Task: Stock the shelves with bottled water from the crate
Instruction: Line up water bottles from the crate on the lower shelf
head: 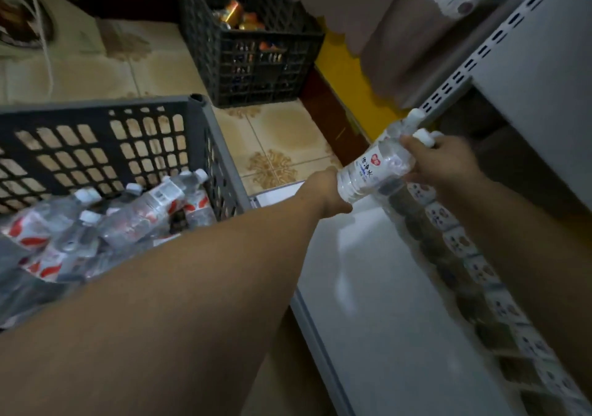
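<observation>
Two bottles — left hand grips the bases, fingers hidden; right hand grips the necks.

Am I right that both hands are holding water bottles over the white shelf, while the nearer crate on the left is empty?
Not quite: the nearer crate is not empty; it holds many water bottles. The rest stands: the left hand and right hand hold bottles over the white shelf. The head view shows this.
</observation>
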